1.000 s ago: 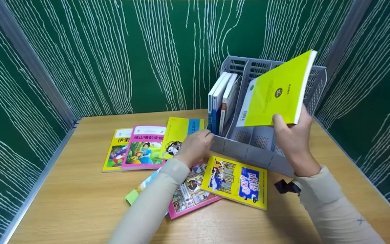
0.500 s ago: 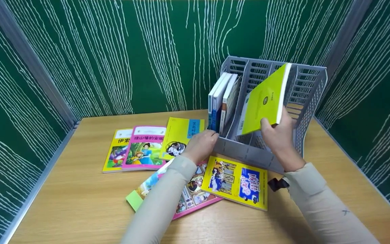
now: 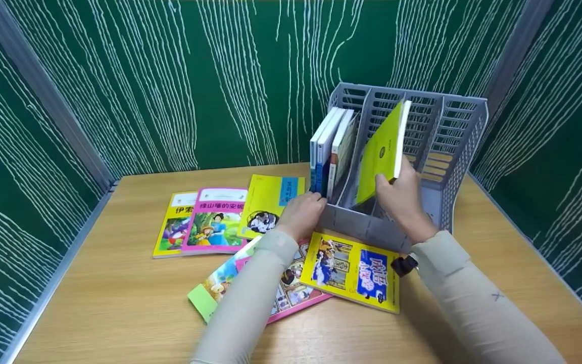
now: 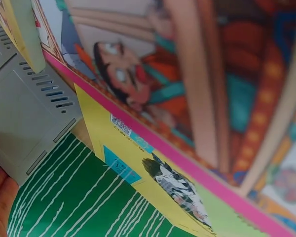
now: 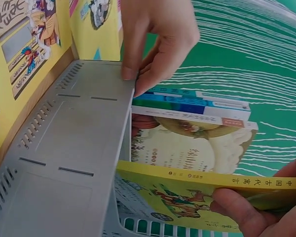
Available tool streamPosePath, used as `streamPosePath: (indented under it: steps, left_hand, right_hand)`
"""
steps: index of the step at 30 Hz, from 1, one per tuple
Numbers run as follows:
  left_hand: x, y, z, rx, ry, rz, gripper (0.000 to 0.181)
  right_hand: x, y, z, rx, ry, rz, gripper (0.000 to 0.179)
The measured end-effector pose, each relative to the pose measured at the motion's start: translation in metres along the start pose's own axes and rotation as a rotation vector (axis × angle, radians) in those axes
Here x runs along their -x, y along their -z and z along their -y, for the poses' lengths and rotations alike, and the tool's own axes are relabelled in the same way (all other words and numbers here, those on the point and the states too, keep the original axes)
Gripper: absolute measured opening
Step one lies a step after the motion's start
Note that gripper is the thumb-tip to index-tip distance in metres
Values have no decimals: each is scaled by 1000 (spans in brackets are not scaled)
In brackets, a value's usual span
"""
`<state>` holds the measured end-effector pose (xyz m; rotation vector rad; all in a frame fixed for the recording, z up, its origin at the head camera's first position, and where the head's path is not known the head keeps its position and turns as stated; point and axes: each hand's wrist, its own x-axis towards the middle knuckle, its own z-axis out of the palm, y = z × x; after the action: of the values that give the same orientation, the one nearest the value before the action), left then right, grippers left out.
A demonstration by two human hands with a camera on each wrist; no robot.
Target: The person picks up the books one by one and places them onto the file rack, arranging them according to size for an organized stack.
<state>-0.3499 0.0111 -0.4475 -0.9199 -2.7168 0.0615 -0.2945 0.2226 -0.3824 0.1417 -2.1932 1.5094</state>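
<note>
My right hand (image 3: 404,199) grips a yellow-green book (image 3: 382,151) by its spine edge, thumb on one cover. The book stands upright, slightly tilted, its lower end inside the second compartment from the left of a grey book rack (image 3: 372,230). In the right wrist view, that book's yellow spine (image 5: 237,181) faces the camera beside the holding fingers. My left hand (image 3: 302,215) pinches the rack's front edge at its left corner; the right wrist view shows this hand (image 5: 160,44) too. Several books (image 3: 329,149) stand in the leftmost compartment, just behind it.
Left of the rack lie a yellow book (image 3: 170,237), a pink book (image 3: 215,222) and a yellow book with a blue strip (image 3: 271,202). In front, a yellow book (image 3: 351,273) overlaps a pink-edged one (image 3: 296,301). Green walls (image 3: 245,76) enclose the wooden table (image 3: 104,293).
My right hand has carried the yellow-green book left and turned it more edge-on, its lower end now in the rack. The left hand has shifted slightly right along the rack's corner.
</note>
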Motion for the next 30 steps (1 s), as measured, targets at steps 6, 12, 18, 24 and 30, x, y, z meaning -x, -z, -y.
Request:
streamPosePath:
  steps: [6, 12, 18, 24, 30]
  left_hand:
    - [-4, 1, 4, 21, -5, -15, 26]
    - [-8, 3, 10, 77, -12, -7, 29]
    - [-10, 4, 10, 69, -10, 12, 30]
    - [-10, 8, 9, 77, 13, 42, 30]
    - [-10, 8, 8, 75, 31, 52, 31]
  right_hand:
    - [-10, -7, -3, 40, -60, 38, 60]
    - [-24, -12, -6, 68, -118, 60, 59]
    - [-38, -20, -11, 123, -166, 48, 54]
    - [-53, -26, -11, 217, -163, 25, 47]
    - [-63, -26, -10, 207, -202, 90, 54]
